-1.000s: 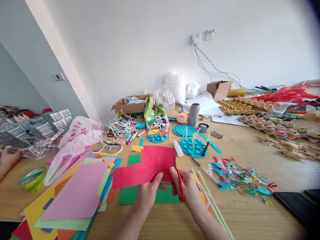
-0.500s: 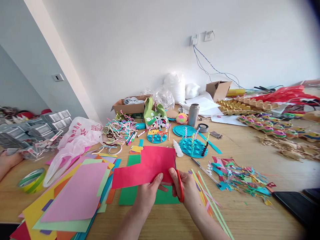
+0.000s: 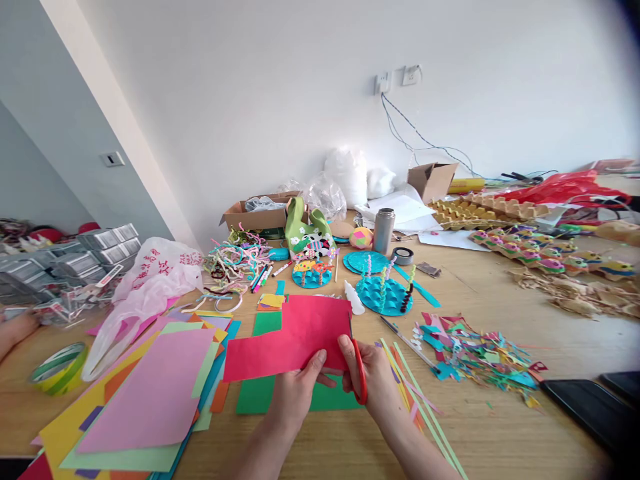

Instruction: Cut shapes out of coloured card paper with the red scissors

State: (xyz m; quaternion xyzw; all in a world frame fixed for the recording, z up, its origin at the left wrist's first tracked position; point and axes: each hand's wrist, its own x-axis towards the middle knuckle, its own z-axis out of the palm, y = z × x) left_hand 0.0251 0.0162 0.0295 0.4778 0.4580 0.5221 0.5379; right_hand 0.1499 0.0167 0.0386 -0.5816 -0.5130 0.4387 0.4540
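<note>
A sheet of red paper [image 3: 295,337] with a notch out of its upper left is held up above the table. My left hand [image 3: 299,390] pinches its lower edge, thumb on top and fingers beneath. In my right hand [image 3: 373,373] are scissors [image 3: 361,377] with red handles; their dark blades lie along the paper's right edge, partly hidden by it. Under the hands lies green paper [image 3: 335,395] on the wooden table. Thin paper strips [image 3: 417,400] lie just right of my right hand.
Coloured paper [image 3: 145,387] is stacked on the left, near green-yellow tape [image 3: 59,368]. Paper scraps [image 3: 480,353] lie right, beside a dark phone-like slab [image 3: 575,413]. Blue craft discs [image 3: 385,297] and a metal bottle [image 3: 384,230] stand behind. Another person's hand [image 3: 17,333] is at far left.
The view has shifted slightly, moving the background a little left. My hands, the red paper and the scissors keep nearly the same pose.
</note>
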